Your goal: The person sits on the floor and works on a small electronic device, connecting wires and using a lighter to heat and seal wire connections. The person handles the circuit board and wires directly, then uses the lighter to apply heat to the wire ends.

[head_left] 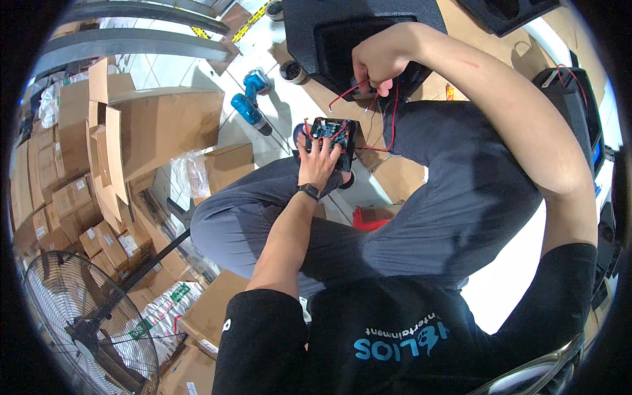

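The left hand [318,164] lies on the circuit board [329,129], which sits in a black frame [355,136] above the person's left lower leg, near the middle of the scene. Its fingers are spread wide across the near part of the board. Farther off and to the right, the right hand [383,62] is at the opening of a black cabinet [299,33], fingers curled narrow around a red wire [349,92] whose loose end points left. The shadow there is deep, so I cannot tell whether the thin dark wires beside it are also held. A blue drill [249,108] lies on the floor, left of and beyond the board. At the left stand cardboard boxes [168,125], with a fan [85,332] nearer.
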The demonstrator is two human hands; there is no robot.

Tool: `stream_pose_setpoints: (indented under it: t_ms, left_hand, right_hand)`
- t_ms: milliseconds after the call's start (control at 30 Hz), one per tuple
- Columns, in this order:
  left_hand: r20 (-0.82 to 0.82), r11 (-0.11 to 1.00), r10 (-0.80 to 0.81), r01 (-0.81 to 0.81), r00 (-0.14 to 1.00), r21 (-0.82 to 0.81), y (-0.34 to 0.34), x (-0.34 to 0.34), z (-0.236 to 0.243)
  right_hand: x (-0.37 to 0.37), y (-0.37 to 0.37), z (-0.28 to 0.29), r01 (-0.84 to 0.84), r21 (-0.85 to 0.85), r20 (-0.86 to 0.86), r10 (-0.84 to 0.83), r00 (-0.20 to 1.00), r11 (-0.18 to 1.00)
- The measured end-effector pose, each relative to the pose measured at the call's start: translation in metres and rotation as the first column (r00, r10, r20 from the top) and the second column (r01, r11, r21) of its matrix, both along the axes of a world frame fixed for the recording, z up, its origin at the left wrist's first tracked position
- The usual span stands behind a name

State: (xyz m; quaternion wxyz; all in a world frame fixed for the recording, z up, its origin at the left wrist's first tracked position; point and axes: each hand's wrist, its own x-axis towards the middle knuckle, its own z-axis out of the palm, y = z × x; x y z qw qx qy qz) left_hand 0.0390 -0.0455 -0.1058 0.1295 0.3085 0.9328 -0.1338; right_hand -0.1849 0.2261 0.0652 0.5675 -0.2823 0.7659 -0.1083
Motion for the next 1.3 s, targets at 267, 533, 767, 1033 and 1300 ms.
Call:
stream_pose_setpoints:
  t_ms: [267,533,767,1033,1300]
  left_hand:
    - [0.302,0.924,0.354,-0.381,0.885,0.034,0.019,0.001,0.039]
    - [0.476,0.491,0.338,-0.584,0.812,0.647,0.016,-0.074,0.141]
    - [0.812,0.415,0.138,-0.777,0.568,0.473,0.047,-0.072,0.154]
    - [0.942,0.337,-0.147,-0.880,0.302,0.334,0.034,-0.059,0.163]
    - [0.972,0.243,-0.229,-0.964,0.048,0.105,0.038,-0.059,0.164]
  right_hand:
    - [0.007,0.000,-0.004,0.100,-0.171,0.008,-0.100,0.995,0.980]
    - [0.009,0.009,-0.017,0.122,-0.261,0.011,-0.123,0.992,0.958]
    - [-0.004,0.020,0.027,-0.316,-0.389,-0.265,0.224,0.938,0.865]
    - [0.080,0.231,-0.016,0.753,-0.625,0.356,-0.784,0.509,0.205]
    - [0.204,0.216,-0.343,0.881,-0.467,-0.540,-0.815,-0.209,0.083]
